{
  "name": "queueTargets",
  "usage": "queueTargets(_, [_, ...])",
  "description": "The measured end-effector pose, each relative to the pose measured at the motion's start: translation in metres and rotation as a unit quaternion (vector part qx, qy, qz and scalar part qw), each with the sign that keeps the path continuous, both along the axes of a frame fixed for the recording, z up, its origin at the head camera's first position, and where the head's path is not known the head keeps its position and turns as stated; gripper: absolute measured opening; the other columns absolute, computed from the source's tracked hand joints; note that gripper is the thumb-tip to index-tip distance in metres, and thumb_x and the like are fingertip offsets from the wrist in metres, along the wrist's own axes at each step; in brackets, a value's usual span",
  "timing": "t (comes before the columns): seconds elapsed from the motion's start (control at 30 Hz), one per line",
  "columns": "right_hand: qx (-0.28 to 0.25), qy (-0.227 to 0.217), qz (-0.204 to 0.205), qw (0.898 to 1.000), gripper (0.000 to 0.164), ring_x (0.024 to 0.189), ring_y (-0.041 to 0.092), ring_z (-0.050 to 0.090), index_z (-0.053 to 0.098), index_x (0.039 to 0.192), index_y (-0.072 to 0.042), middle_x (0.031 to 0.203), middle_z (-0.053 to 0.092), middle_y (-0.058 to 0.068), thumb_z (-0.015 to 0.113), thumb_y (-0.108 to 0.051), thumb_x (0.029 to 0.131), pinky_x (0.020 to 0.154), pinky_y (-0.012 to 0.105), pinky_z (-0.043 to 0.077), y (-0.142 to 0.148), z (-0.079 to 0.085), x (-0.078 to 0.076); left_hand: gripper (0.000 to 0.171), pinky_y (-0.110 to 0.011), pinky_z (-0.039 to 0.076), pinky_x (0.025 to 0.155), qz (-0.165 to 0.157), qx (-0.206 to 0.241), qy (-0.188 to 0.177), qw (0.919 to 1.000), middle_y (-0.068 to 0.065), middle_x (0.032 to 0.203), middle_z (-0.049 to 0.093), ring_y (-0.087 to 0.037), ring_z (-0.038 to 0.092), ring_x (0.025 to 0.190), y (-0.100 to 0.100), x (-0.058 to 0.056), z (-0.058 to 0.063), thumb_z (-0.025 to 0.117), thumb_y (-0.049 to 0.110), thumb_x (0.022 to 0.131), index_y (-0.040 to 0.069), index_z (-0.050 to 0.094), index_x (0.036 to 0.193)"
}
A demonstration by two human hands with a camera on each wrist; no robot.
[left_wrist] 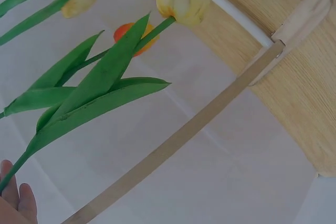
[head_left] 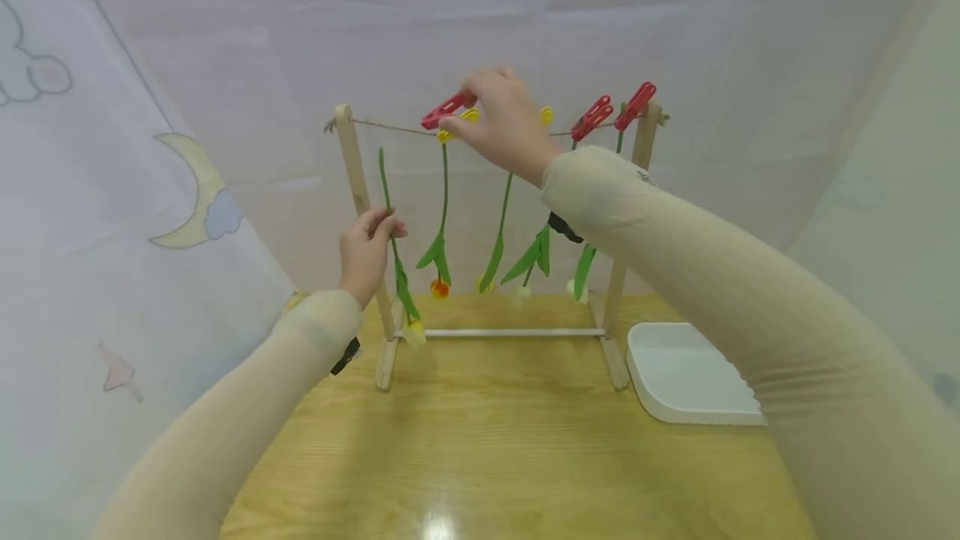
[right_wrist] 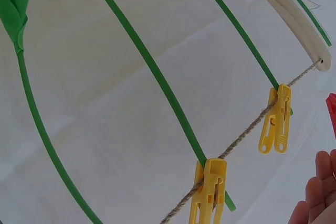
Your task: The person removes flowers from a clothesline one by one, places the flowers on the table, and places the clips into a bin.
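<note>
My left hand (head_left: pixel 363 255) pinches the green stem of an artificial tulip (head_left: pixel 415 332), which hangs head down beside the left post. Its pale yellow bloom and green leaves (left_wrist: pixel 100 90) fill much of the left wrist view. Above the string, my right hand (head_left: pixel 512 125) holds a red clothespin (head_left: pixel 442 112) by one end; only its edge shows in the right wrist view, beside the fingertips (right_wrist: pixel 315 190). Just below hangs an orange tulip (head_left: pixel 440 288), fixed to the string by a yellow clothespin (right_wrist: pixel 275 119). Another yellow clothespin (right_wrist: pixel 210 187) grips the neighbouring stem.
A wooden frame with a left post (head_left: pixel 351 161) and a white crossbar (head_left: pixel 510 332) carries the twine (right_wrist: pixel 247 132). Two red clothespins (head_left: pixel 592 117) hold tulips at the right end. A white tray (head_left: pixel 693 373) lies at the right on the wooden table (head_left: pixel 480 448).
</note>
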State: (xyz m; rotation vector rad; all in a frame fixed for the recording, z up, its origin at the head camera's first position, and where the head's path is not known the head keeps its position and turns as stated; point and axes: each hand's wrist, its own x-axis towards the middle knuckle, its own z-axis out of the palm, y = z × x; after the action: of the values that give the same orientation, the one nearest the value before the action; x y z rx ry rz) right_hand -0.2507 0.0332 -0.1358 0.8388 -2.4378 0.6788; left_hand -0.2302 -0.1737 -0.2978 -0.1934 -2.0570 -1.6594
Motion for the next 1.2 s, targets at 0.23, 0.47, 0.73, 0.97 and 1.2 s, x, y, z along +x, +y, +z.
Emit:
queueTargets(0.23, [-0.013,-0.016,0.011,1.0,0.032,0.104,0.025,0.041,0.062,0.107,-0.001,0.106,0.06,0.01,0.067,-0.031,0.094,0.089,0.037,0.038,0.014,-0.01,0.007,0.021,-0.033,0.05,0.095,0.002,-0.038,0.002,0.9993,-0.026,0.101,0.067,-0.023,0.066,0.088,-0.003,0.005,-0.003,0.054,0.003,0.099,-0.01,0.062,0.114])
queueTargets(0.47, [-0.015,-0.012,0.018,1.0,0.033,0.104,0.027,0.042,0.062,0.106,0.0,0.107,0.061,0.013,0.068,-0.03,0.093,0.093,0.041,0.036,0.021,-0.016,0.01,0.021,-0.036,0.052,0.092,0.0,-0.084,0.033,0.9959,-0.025,0.098,0.068,-0.033,0.067,0.091,-0.004,0.006,-0.008,0.055,0.004,0.099,-0.011,0.063,0.112])
queueTargets(0.73, [-0.016,0.002,0.019,1.0,0.034,0.104,0.029,0.045,0.062,0.109,0.001,0.108,0.061,0.013,0.067,-0.03,0.094,0.099,0.041,0.036,0.033,-0.026,0.012,0.022,-0.039,0.052,0.093,-0.014,-0.104,0.041,0.9937,-0.025,0.097,0.069,-0.035,0.067,0.092,-0.001,0.011,-0.011,0.056,0.003,0.098,-0.011,0.063,0.112])
queueTargets(0.97, [-0.021,0.007,0.005,1.0,0.035,0.107,0.031,0.047,0.063,0.11,0.002,0.11,0.062,0.015,0.068,-0.029,0.093,0.099,0.044,0.037,0.043,-0.033,0.015,0.021,-0.039,0.053,0.091,-0.032,-0.111,0.028,0.9929,-0.024,0.098,0.069,-0.033,0.067,0.093,0.0,0.014,-0.016,0.056,0.003,0.098,-0.011,0.064,0.112])
queueTargets(1.2, [-0.068,0.0,0.015,0.998,0.032,0.106,0.03,0.047,0.063,0.107,0.002,0.109,0.063,0.015,0.07,-0.024,0.091,0.095,0.043,0.038,0.054,-0.043,0.018,0.024,-0.038,0.053,0.09,-0.045,-0.104,0.012,0.9935,-0.025,0.102,0.069,-0.033,0.067,0.097,0.001,0.016,-0.024,0.056,0.003,0.098,-0.011,0.064,0.115])
